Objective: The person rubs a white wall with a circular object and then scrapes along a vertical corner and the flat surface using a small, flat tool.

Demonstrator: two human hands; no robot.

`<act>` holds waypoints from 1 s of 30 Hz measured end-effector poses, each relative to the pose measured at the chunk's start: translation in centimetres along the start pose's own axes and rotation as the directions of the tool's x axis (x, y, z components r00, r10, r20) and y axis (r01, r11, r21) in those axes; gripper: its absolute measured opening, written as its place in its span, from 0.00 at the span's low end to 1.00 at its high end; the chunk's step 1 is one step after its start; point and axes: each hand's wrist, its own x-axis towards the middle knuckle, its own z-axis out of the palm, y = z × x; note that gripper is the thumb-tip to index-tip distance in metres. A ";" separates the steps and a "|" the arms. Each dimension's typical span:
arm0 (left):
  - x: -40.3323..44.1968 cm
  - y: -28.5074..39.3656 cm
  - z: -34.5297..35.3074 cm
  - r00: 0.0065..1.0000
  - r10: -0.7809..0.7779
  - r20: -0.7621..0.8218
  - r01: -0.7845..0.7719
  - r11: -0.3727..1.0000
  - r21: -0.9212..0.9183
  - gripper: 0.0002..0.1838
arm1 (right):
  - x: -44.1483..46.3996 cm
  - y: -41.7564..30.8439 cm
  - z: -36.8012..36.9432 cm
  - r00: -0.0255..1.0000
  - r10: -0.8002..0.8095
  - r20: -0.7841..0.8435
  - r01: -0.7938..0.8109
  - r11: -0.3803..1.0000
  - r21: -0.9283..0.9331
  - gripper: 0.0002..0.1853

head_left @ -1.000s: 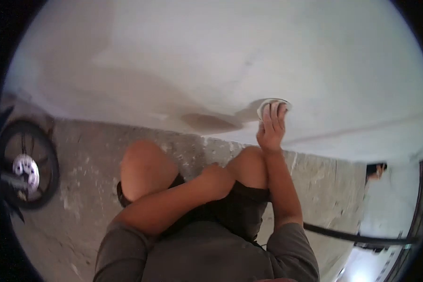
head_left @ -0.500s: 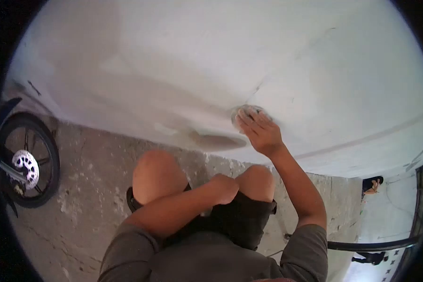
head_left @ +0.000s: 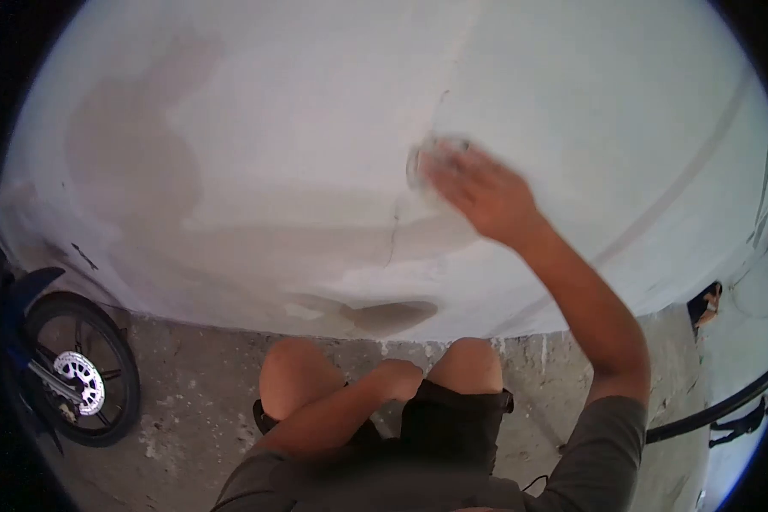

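Note:
My right hand [head_left: 482, 188] is pressed against the white wall [head_left: 316, 128], its fingers blurred and laid over a round, pale disc [head_left: 414, 166] whose rim shows at the left of the fingertips. Thin dark cracks run on the wall above and below the disc. Lower down, a dark patch [head_left: 392, 317] marks the wall near the floor. My left hand [head_left: 397, 380] rests closed between my knees, its fingers curled under; whether anything is inside it is hidden.
A motorcycle wheel [head_left: 81, 371] with a brake disc stands at the left on the rough concrete floor [head_left: 188, 384]. At the right are a dark hose or bar [head_left: 717, 405] and two distant people [head_left: 706, 305].
My right hand and the disc have moved up the wall, away from the floor. The view has tilted so more wall shows. My left hand stays between my knees.

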 end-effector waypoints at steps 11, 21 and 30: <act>-1.3 0.1 -1.1 0.997 -0.079 0.023 0.078 0.996 0.031 0.14 | -5.4 9.6 0.3 0.678 0.609 -0.412 -0.637 0.766 0.083 0.24; 0.2 2.3 -1.5 0.988 -0.100 0.118 0.084 0.988 0.131 0.13 | -25.7 -6.3 8.7 0.209 0.935 -0.286 -0.895 0.301 0.329 0.26; 5.1 3.1 -1.9 0.973 -0.109 0.201 0.101 0.994 0.053 0.11 | -36.6 -7.2 11.8 -0.475 0.876 -0.086 -0.732 -0.339 0.590 0.24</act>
